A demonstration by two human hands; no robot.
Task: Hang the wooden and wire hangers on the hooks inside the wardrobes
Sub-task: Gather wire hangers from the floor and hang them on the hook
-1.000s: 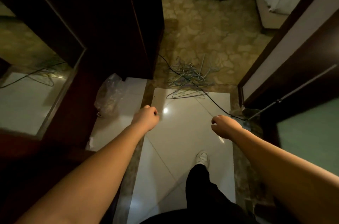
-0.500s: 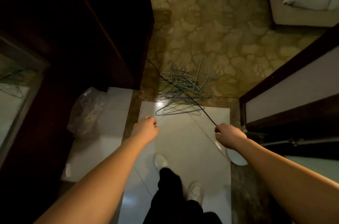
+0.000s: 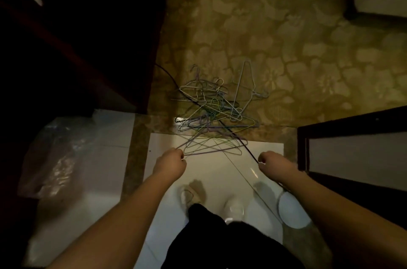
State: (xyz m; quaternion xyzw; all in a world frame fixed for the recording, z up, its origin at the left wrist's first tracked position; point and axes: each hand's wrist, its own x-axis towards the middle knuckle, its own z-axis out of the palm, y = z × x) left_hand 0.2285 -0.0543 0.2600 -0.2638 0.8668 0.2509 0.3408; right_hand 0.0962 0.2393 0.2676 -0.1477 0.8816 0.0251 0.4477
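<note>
Dim lighting. Glossy white floor tile (image 3: 211, 171) meets patterned olive carpet (image 3: 275, 32) beyond it. Dark wooden cabinet (image 3: 83, 32) stands left of the tile; dark-framed door panel (image 3: 356, 154) stands right.

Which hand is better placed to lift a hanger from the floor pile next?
Left. The left hand is already at the near corner of a purple hanger in the pile of hangers. The right hand is curled beside the black cable, off to the side.

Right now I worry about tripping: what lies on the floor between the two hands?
In the head view, between the left hand and right hand lie the nearest wire hangers and a black cable on the white tile.
</note>
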